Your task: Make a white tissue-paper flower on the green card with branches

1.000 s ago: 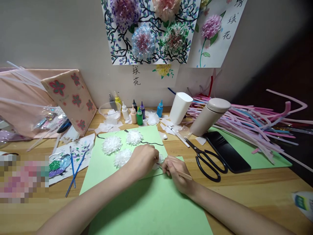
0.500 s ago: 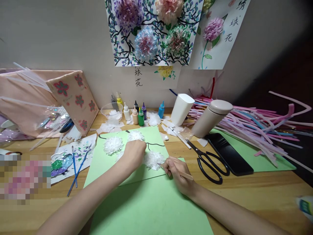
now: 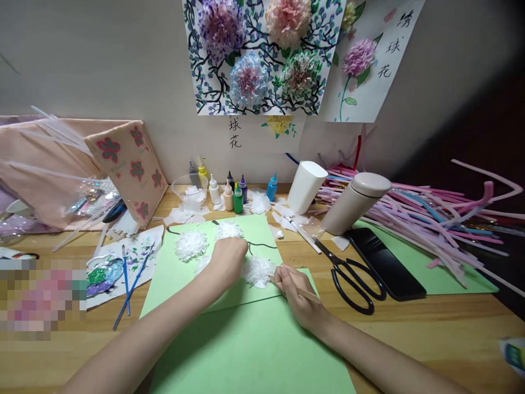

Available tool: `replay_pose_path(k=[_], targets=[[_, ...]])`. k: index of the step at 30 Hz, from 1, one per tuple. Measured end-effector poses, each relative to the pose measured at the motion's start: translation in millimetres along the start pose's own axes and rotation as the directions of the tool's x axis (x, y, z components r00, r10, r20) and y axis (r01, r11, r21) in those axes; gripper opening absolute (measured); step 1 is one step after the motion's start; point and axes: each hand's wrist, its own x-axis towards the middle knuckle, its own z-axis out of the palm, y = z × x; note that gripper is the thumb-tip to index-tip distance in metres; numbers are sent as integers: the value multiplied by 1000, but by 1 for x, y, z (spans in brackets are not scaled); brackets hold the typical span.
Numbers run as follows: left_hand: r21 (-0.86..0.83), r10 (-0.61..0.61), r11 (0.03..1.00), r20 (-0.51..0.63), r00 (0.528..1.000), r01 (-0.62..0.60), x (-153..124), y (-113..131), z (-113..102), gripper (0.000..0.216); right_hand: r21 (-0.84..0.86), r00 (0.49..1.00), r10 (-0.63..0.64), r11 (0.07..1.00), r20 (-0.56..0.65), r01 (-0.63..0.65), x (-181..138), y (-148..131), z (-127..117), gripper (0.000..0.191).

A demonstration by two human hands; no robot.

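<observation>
My right hand (image 3: 299, 293) is closed around a slim, light wooden stick (image 3: 308, 296). The stick's far end meets the lower right edge of a white crinkled-paper flower (image 3: 259, 270). Just left of that flower, my left hand (image 3: 228, 257) is curled downward, its fingertips hidden behind its back. More white paper flowers (image 3: 191, 245) sit on the light green sheet (image 3: 168, 284), one of them partly covered by the left hand. Dark branch lines (image 3: 262, 244) are drawn across this sheet. A second green sheet (image 3: 254, 350) lies at the front, under my forearms.
Black-handled scissors (image 3: 353, 279), a phone (image 3: 385, 262) and a tilted-looking flask (image 3: 356, 202) stand or lie to the right. Small paint bottles (image 3: 238, 198) and paper scraps (image 3: 186, 212) line the back. Two blue brushes (image 3: 133, 284) cross beside a paint palette (image 3: 104, 273) at left.
The view has shifted slightly, so everything sits a little lower. My right hand and the stick have moved only slightly at the flower's edge; my left hand keeps its place.
</observation>
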Motion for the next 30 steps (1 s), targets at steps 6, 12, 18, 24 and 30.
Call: replay_pose_path(k=[6, 12, 18, 24, 30], targets=[[31, 18, 999, -1, 1000, -18, -1, 2, 0, 29, 25, 1000, -14, 1000, 12, 13, 0, -2, -1, 43], [41, 15, 999, 6, 1000, -16, 1, 1, 2, 31, 40, 986, -149, 988, -77, 152, -6, -2, -4, 46], [57, -14, 998, 27, 1000, 12, 3, 0, 4, 30, 20, 966, -255, 967, -42, 256, -9, 1, -3, 46], [50, -1, 999, 23, 1000, 0, 4, -1, 4, 28, -6, 980, -197, 980, 29, 197, -5, 0, -1, 44], [56, -2, 998, 24, 1000, 0, 4, -1, 6, 29, -21, 985, -164, 986, 59, 166, -4, 1, -1, 41]])
